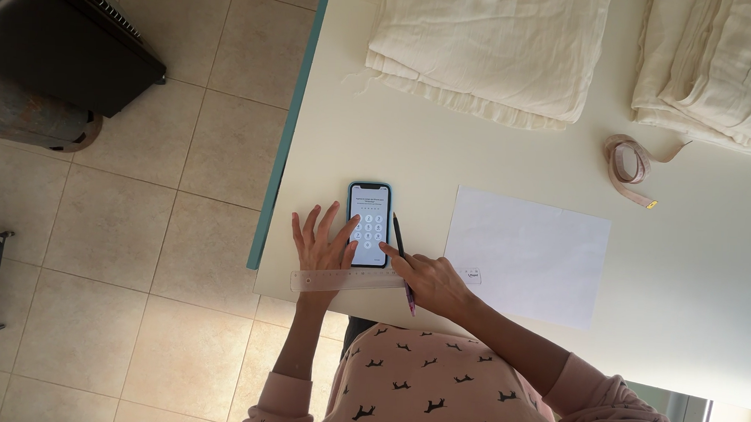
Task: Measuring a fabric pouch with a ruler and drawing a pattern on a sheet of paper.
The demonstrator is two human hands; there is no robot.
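1. The right hand (430,278) extends its forefinger onto the keypad screen of the phone (368,223), its other fingers curled around a dark pen (402,259); a light, square tap suits best.
2. The left hand (322,247) lies with fingers spread flat just left of the phone, steadying it.
3. A clear ruler (350,280) lies below the phone, under both hands.
4. White paper (527,253) lies right of the phone.

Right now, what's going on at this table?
A person in a pink patterned sweatshirt leans over a cream table. Their left hand rests flat beside a smartphone showing a keypad screen. Their right hand holds a pen while its index finger touches the phone's screen. A clear plastic ruler lies across the table edge under both hands. Nearby lie a blank white sheet of paper, a coiled measuring tape and two stacks of folded cream fabric.
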